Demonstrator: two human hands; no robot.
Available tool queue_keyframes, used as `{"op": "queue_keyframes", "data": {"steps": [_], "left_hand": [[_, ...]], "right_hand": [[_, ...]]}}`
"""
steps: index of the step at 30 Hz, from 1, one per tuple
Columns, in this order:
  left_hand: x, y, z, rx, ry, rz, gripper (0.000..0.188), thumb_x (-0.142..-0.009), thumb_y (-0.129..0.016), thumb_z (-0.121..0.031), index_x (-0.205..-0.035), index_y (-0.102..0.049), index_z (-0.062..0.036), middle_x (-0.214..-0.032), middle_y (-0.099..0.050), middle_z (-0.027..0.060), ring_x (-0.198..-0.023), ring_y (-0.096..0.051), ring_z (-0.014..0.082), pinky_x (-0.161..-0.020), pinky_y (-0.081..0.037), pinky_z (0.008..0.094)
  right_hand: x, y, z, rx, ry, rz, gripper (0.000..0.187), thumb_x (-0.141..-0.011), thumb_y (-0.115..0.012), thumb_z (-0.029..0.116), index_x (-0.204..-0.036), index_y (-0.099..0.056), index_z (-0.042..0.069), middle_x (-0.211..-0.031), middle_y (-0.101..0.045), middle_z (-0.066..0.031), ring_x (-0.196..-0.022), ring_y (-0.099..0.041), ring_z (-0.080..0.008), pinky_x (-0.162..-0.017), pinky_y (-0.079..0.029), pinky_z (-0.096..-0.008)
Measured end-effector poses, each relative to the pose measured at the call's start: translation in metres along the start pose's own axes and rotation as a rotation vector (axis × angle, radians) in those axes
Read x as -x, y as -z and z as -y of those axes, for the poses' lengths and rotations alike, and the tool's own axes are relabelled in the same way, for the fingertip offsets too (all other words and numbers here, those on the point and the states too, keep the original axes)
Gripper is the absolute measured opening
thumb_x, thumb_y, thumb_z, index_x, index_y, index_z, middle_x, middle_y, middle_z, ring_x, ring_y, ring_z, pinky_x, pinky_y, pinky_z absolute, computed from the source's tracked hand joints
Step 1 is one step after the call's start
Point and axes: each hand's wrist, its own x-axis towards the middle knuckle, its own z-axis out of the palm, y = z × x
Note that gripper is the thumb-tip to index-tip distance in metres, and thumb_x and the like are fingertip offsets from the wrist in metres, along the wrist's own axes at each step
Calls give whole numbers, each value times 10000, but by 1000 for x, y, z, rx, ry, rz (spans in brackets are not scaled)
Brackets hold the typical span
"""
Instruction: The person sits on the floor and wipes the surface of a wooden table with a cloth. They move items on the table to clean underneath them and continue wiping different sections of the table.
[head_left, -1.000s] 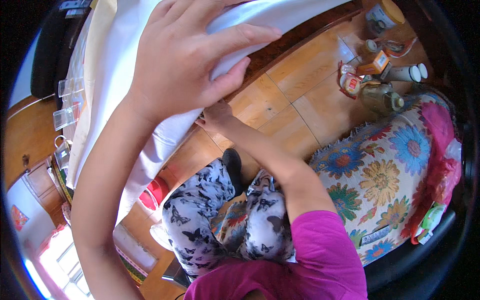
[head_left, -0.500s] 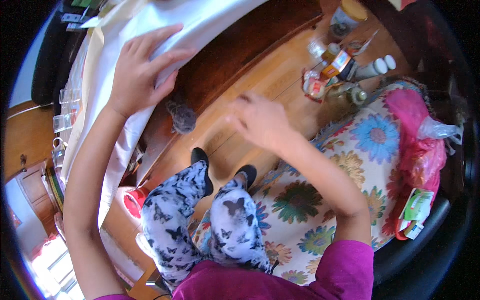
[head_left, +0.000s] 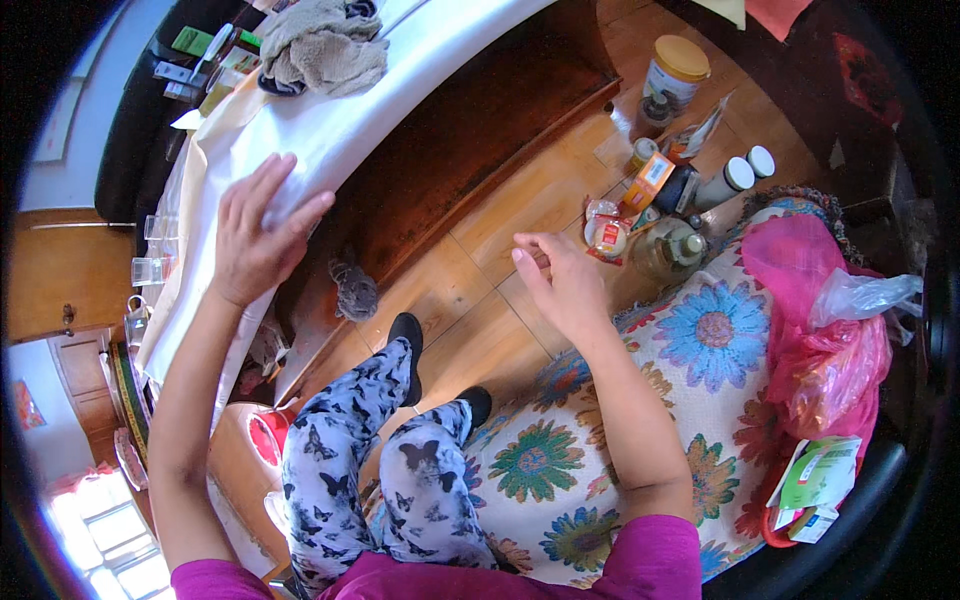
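Observation:
My left hand [head_left: 262, 232] hovers at the near edge of the white tablecloth [head_left: 330, 130], its fingers spread and nothing in them. Farther along that cloth lies a crumpled grey-brown towel [head_left: 325, 50], out of my left hand's reach as seen here. My right hand [head_left: 570, 285] hangs over the wooden floor, fingers loosely bent and apart, with no object visible in it. Closest to the right hand stand a clear glass jug [head_left: 672, 250] and a small red-and-white packet [head_left: 606, 232].
Bottles, an orange box [head_left: 648, 183] and a yellow-lidded tub [head_left: 677, 72] crowd the floor at the far right. A flowered cover [head_left: 590, 460] drapes the seat, with pink plastic bags [head_left: 830, 370] on it. A grey fluffy thing [head_left: 353, 288] sits below the table. Glass cups [head_left: 150, 270] line the left.
The view has shifted, bringing the grey-brown towel into sight on the table. My right hand, blurred earlier, now appears sharper and lower; the left hand also appears lower, still spread.

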Motion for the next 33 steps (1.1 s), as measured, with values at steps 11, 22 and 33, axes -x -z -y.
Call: {"op": "queue_keyframes", "data": {"steps": [11, 22, 33], "left_hand": [[63, -101, -118, 516, 256, 576, 540, -899, -684, -214, -1421, -560, -153, -1415, -583, 122, -1273, -569, 320, -1042, -456, 470], [267, -266, -88, 430, 1079, 679, 688, -869, -749, -221, -1449, -451, -2, -1391, -553, 276, -1250, -567, 397, -1072, -447, 470], [206, -287, -75, 577, 1303, 514, 472, -1029, -536, -259, -1453, -495, -56, -1411, -575, 199, -1290, -554, 351, -1102, -431, 450]], "right_hand": [[-14, 12, -6, -753, -320, -14, 330, -1048, -597, 324, -1268, -679, 92, -1192, -697, -24, -947, -623, -84, -759, -446, -215], [-14, 14, 5, -696, -391, -10, 288, -1056, -590, 219, -1251, -672, 24, -1153, -701, -60, -1071, -636, -125, -911, -507, -263], [-9, 28, -15, -489, -430, -23, 311, -1061, -573, 304, -1275, -677, 104, -1169, -705, -25, -935, -607, -70, -776, -432, -218]]}}
